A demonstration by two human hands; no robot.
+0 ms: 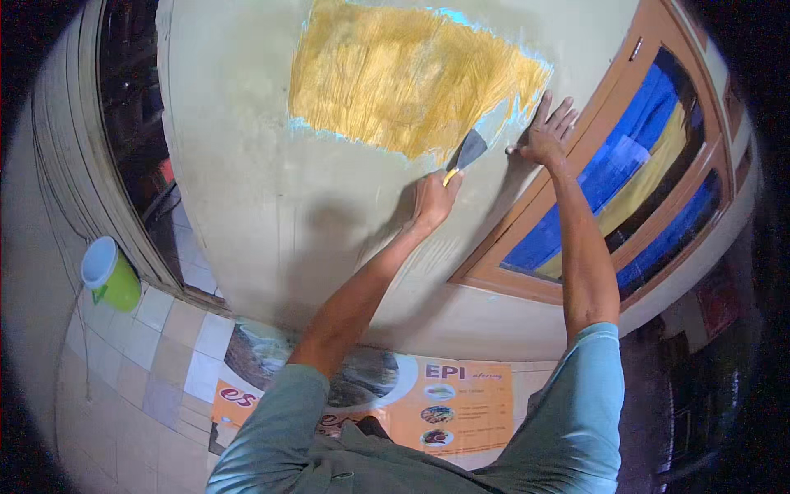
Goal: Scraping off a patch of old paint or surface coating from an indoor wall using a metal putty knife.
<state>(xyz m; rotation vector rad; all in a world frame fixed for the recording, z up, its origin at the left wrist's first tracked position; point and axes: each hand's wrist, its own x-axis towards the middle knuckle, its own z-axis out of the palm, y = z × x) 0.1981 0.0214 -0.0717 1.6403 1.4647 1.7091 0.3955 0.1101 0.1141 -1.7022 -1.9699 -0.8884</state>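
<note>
My left hand (434,196) is closed around the yellow handle of a putty knife (471,150). Its dark, wide blade lies against the wall at the lower right edge of a yellow-brown patch (395,80). Ragged pale-blue edges run round this patch on the pale wall (241,154). My right hand (546,137), fingers spread, rests on the wall to the right of the blade, beside the wooden window frame, and holds nothing.
A wooden-framed window (617,167) with blue and yellow cloth behind its glass is at the right. On the tiled floor (133,370) at the left stands a green bucket (120,287) near a doorway. A printed orange banner (469,407) lies below me.
</note>
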